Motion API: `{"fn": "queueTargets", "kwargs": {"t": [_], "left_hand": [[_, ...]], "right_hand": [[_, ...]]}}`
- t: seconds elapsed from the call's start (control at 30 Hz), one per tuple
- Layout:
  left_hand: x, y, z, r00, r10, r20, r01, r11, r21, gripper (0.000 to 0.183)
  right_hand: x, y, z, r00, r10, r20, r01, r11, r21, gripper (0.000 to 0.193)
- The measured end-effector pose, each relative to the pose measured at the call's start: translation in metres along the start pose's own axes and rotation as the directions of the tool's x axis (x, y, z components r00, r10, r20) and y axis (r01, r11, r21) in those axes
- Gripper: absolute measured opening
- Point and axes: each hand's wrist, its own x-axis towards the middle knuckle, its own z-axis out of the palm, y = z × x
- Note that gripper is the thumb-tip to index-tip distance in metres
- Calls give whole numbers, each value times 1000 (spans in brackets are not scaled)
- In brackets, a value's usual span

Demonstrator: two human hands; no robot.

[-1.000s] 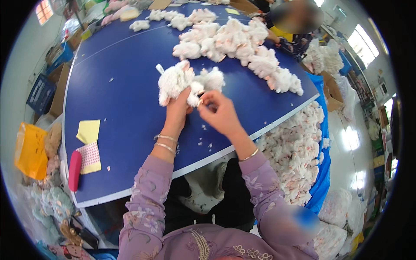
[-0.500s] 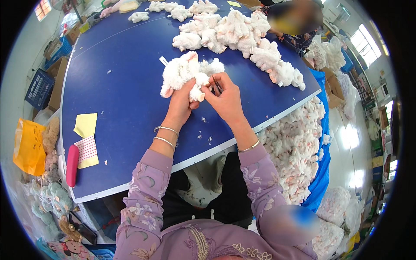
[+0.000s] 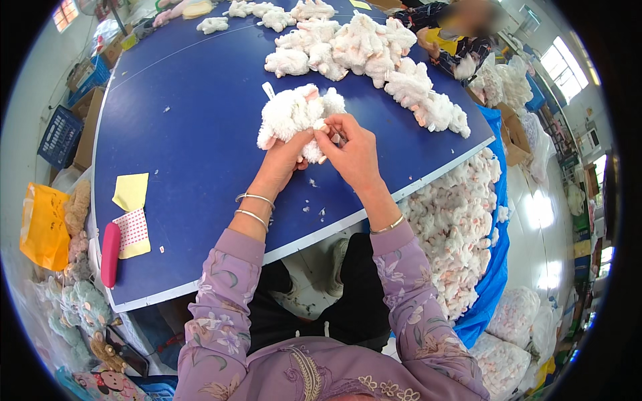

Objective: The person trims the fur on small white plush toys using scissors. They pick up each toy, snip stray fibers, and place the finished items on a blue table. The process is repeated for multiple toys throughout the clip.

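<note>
A fluffy white plush toy (image 3: 287, 112) with pink ears and a white tag is held up over the blue table (image 3: 200, 154). My left hand (image 3: 287, 155) is closed round its lower side, thumb on top. My right hand (image 3: 351, 148) has its thumb and forefinger pinched on the fur at the toy's right part. A small dark tool, partly hidden, lies within the curled right fingers; its kind does not show clearly. Small bits of white fluff (image 3: 322, 212) lie on the tabletop below the hands.
More white plush toys (image 3: 364, 47) are heaped across the far side, where another person (image 3: 445, 43) sits. A large blue sack (image 3: 455, 227) of plush toys stands at the right edge. Yellow paper (image 3: 130, 192) and a pink case (image 3: 110, 254) lie at the left.
The toy has shifted slightly right and down and turned a little. My right fingers have moved onto its fur, and the dark tool shows less. The other person's arms have moved.
</note>
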Motion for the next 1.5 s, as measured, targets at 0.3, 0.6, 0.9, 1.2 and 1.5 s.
{"fn": "queueTargets", "kwargs": {"t": [0.3, 0.6, 0.9, 1.2, 1.5], "left_hand": [[8, -4, 1, 988, 33, -154, -63, 979, -196, 27], [23, -7, -21, 898, 254, -358, -345, 912, -220, 28], [13, 5, -19, 986, 94, -135, -120, 972, -200, 46], [15, 3, -9, 967, 168, -192, -168, 986, 15, 31], [13, 4, -23, 812, 373, -448, -279, 923, 264, 37]], "right_hand": [[-7, -4, -1, 999, -23, 44, 24, 1000, -12, 12], [-9, -28, -5, 942, 226, 248, -259, 960, 108, 11], [29, -81, -166, 723, 170, -670, 461, 604, 651, 30], [33, 71, -28, 928, 363, -83, -373, 911, -179, 64], [34, 31, -24, 868, 417, 269, -484, 831, 274, 19]]}}
